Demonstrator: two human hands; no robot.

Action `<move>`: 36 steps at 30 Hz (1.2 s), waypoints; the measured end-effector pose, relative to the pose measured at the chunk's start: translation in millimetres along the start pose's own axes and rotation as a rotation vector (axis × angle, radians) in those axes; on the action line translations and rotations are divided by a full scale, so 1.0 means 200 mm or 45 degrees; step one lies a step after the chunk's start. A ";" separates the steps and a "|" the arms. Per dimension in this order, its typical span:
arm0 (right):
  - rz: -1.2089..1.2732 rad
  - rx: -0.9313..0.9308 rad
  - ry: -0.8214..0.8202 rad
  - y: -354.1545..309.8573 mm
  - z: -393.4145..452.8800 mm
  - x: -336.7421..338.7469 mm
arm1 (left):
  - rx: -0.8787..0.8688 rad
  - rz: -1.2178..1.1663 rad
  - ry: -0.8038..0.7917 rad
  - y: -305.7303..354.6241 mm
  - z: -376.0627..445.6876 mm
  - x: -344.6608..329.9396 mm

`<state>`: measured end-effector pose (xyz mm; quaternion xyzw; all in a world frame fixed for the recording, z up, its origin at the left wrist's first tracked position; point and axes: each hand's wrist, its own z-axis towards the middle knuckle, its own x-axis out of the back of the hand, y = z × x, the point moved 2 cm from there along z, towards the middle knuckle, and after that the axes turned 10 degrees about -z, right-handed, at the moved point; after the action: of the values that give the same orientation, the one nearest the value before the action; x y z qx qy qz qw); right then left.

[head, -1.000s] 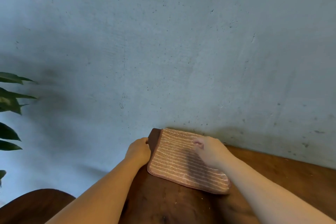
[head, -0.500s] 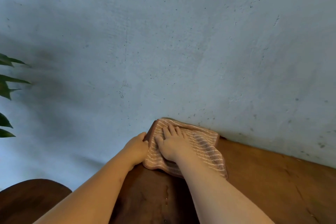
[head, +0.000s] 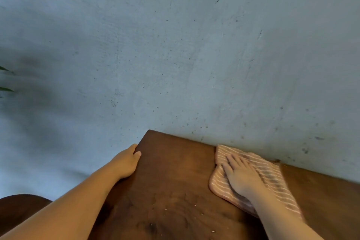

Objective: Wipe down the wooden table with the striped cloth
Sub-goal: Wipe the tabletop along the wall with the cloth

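Note:
The dark wooden table (head: 175, 177) fills the lower part of the view, its far edge against a grey wall. A pink cloth with white stripes (head: 272, 177) lies flat on the table near the far edge, right of centre. My right hand (head: 240, 176) presses on it with straight, spread fingers. My left hand (head: 127, 161) grips the table's left edge near the far corner, fingers curled over the side and thumb on top.
A grey concrete wall (head: 175, 54) rises right behind the table. Tips of green plant leaves (head: 4, 84) show at the far left. A rounded dark wooden piece (head: 17, 208) sits low at the left. Small crumbs (head: 202, 214) dot the tabletop.
My right hand has slid the cloth from the table's far left corner to the right along the wall. My left hand has stayed on the left edge.

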<state>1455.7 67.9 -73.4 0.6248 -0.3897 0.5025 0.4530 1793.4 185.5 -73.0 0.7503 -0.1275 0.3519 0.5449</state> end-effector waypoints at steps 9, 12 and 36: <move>0.091 -0.636 -0.084 0.40 -0.16 -0.08 | 0.027 0.070 0.228 0.00 -0.05 -0.04; 0.176 -0.562 -0.049 0.08 -0.14 0.01 | 0.012 0.076 0.279 0.00 -0.06 -0.05; -0.096 -0.282 0.015 0.40 -0.16 -0.05 | -0.016 0.121 0.293 0.00 -0.04 -0.04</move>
<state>1369.2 75.7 -67.2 0.5823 -0.4164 0.4426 0.5400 1784.2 191.0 -77.4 0.6946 -0.1017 0.4603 0.5435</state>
